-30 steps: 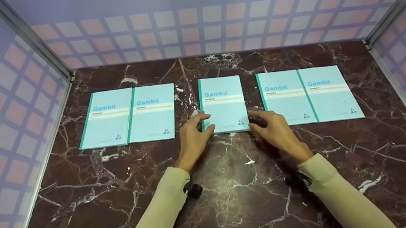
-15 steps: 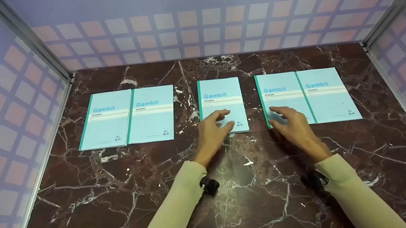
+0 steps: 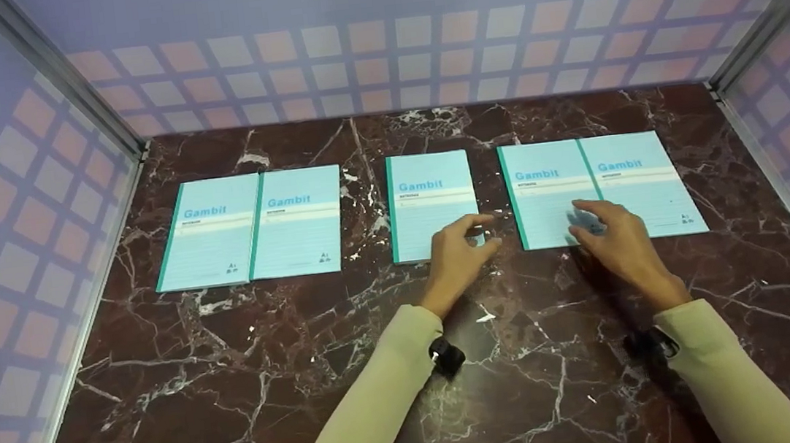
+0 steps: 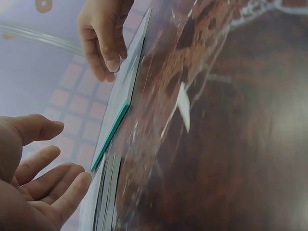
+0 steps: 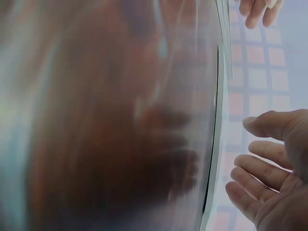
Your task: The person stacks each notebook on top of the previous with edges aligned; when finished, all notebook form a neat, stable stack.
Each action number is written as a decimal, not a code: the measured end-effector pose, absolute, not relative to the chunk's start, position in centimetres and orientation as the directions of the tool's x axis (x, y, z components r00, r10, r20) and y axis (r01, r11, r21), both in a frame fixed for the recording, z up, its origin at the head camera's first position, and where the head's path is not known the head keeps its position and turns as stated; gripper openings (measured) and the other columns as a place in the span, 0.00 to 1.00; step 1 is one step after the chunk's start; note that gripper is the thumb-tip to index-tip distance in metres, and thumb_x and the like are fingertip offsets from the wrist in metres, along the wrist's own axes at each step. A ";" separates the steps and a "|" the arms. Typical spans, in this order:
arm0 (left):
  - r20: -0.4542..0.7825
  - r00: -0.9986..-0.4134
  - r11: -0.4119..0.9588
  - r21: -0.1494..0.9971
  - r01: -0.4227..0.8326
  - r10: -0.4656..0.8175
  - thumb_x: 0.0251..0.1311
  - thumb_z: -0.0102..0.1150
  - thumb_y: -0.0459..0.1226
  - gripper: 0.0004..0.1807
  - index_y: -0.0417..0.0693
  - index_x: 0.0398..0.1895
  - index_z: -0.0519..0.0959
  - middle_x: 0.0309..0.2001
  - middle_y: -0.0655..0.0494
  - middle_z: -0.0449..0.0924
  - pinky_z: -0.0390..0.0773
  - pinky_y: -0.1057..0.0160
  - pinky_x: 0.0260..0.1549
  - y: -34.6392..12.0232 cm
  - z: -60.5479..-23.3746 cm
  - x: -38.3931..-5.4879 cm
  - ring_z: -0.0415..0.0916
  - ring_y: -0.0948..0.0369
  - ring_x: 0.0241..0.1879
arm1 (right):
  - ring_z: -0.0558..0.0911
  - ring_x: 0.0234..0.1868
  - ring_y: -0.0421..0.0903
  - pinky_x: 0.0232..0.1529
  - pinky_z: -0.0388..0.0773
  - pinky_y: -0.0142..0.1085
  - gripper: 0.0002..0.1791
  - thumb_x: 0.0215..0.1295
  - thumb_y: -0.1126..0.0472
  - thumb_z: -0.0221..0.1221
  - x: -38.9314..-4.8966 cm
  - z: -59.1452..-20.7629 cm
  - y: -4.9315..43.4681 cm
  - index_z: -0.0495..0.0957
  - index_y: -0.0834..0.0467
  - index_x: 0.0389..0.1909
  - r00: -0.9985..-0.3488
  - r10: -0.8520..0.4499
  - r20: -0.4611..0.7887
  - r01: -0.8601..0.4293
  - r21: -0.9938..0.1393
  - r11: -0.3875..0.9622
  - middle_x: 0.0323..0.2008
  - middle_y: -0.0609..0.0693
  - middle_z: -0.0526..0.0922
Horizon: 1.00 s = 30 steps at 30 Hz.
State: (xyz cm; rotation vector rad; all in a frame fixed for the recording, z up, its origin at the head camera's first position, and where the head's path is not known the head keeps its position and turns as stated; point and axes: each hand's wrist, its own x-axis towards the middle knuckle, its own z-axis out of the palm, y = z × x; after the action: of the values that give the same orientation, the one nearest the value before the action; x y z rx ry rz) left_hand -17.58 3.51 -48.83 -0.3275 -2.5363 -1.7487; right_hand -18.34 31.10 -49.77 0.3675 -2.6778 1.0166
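Both hands are loose and grasp nothing. The left hand hangs over the near right corner of the middle notebook, its fingertips reaching past that edge. The right hand hovers over the near end of the seam where the inner right notebook meets the outer right notebook. Both appear lifted off the covers. The inner right notebook lies between the two sets of fingertips: the right ones are over it, so that hand is nearer, while the left ones stop short of it, over a narrow strip of table. Its long axis runs front to back, which I judge leaves its long spine edge facing the left hand.
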 end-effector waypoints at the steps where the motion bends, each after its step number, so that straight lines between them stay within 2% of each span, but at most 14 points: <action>1: 0.157 -0.975 0.342 0.918 0.203 0.156 0.64 0.74 0.31 0.18 0.38 0.57 0.86 0.52 0.44 0.88 0.83 0.67 0.46 3.8 -48.9 -17.6 0.86 0.50 0.51 | 0.80 0.56 0.74 0.60 0.75 0.66 0.23 0.66 0.72 0.71 -18.3 -49.8 31.5 0.81 0.73 0.60 -0.937 -0.142 0.319 -0.317 -0.609 0.727 0.56 0.74 0.82; 6: 0.154 -0.972 0.359 0.909 0.210 0.179 0.65 0.74 0.31 0.18 0.38 0.57 0.86 0.48 0.43 0.88 0.83 0.69 0.45 5.2 -49.0 -17.5 0.86 0.50 0.48 | 0.77 0.60 0.75 0.63 0.72 0.67 0.24 0.67 0.71 0.70 -18.0 -49.6 33.1 0.80 0.72 0.62 -0.954 -0.133 0.268 -0.275 -0.607 0.745 0.59 0.75 0.80; 11: 0.101 -0.974 0.348 0.922 0.168 0.203 0.66 0.72 0.31 0.18 0.39 0.58 0.86 0.49 0.44 0.88 0.83 0.69 0.47 6.5 -49.1 -17.5 0.86 0.52 0.49 | 0.77 0.60 0.76 0.60 0.73 0.70 0.25 0.69 0.70 0.70 -17.7 -49.6 34.6 0.78 0.73 0.65 -0.966 -0.145 0.216 -0.249 -0.606 0.755 0.60 0.76 0.78; 17: 0.042 -0.977 0.358 0.927 0.117 0.210 0.66 0.73 0.33 0.19 0.41 0.59 0.86 0.50 0.47 0.88 0.83 0.67 0.47 7.5 -49.1 -17.8 0.86 0.55 0.49 | 0.79 0.56 0.76 0.57 0.75 0.69 0.26 0.68 0.67 0.71 -17.7 -49.5 35.4 0.78 0.71 0.65 -0.973 -0.155 0.174 -0.229 -0.590 0.774 0.57 0.75 0.80; 22: -0.001 -0.981 0.378 0.923 0.073 0.192 0.65 0.73 0.35 0.18 0.44 0.58 0.87 0.52 0.48 0.89 0.83 0.64 0.50 8.0 -49.3 -17.7 0.86 0.56 0.52 | 0.80 0.54 0.76 0.55 0.76 0.70 0.28 0.68 0.67 0.71 -17.6 -49.5 35.8 0.78 0.70 0.67 -0.973 -0.180 0.142 -0.229 -0.577 0.784 0.55 0.76 0.81; 30: -0.035 -0.979 0.404 0.913 0.050 0.201 0.66 0.73 0.35 0.18 0.45 0.58 0.88 0.53 0.50 0.89 0.83 0.64 0.53 8.9 -49.2 -17.6 0.85 0.56 0.54 | 0.80 0.53 0.77 0.52 0.76 0.72 0.29 0.66 0.70 0.72 -17.4 -49.7 36.2 0.78 0.69 0.67 -0.960 -0.230 0.158 -0.279 -0.549 0.788 0.53 0.78 0.81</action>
State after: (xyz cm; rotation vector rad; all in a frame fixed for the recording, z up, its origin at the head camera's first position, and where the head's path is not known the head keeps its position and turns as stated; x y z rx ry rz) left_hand -17.64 8.94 -49.24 -0.2469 -2.7462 -1.7779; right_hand -17.40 36.23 -49.70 0.4125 -2.8915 0.9084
